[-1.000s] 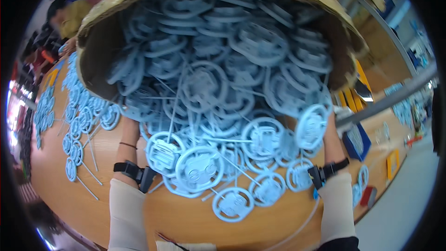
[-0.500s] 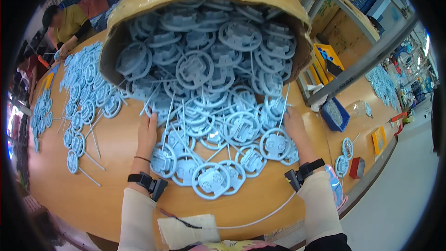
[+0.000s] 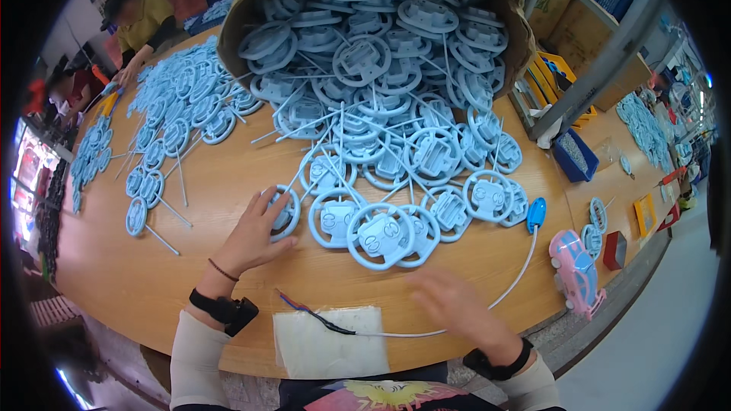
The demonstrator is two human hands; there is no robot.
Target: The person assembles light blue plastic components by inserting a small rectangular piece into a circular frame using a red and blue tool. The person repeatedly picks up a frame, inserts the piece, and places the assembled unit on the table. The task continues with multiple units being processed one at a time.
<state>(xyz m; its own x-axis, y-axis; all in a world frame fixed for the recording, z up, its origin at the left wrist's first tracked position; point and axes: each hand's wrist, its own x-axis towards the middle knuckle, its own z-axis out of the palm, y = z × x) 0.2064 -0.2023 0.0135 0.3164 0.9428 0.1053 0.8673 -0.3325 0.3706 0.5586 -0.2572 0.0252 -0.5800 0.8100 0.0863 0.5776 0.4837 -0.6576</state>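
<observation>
A heap of light-blue plastic toy steering wheels [image 3: 384, 234] with long thin stems spills from the mouth of a tipped cardboard box [image 3: 525, 38] onto the table. At the heap's left edge, my left hand [image 3: 255, 230] has fingers and thumb around the rim of one steering wheel [image 3: 286, 213], partly covering it. My right hand [image 3: 451, 306], blurred by motion, hangs above the table just in front of the heap. Its fingers look stretched out, with nothing visible in them. Below the heap, a white cable [image 3: 415, 335] crosses a pale pad [image 3: 304, 341].
More blue wheels [image 3: 175, 133] are spread at the left, where a person [image 3: 145, 19] works. A pink toy car [image 3: 576, 274] and blue plug-like piece [image 3: 537, 213] lie right. Beyond stand a blue bin [image 3: 575, 156], red box [image 3: 613, 250] and metal rack post [image 3: 601, 68].
My hands have left the sides of the heap. The left has come to the nearest wheel on the left; the right has swung toward me and inward. The view has shifted, uncovering the pink car.
</observation>
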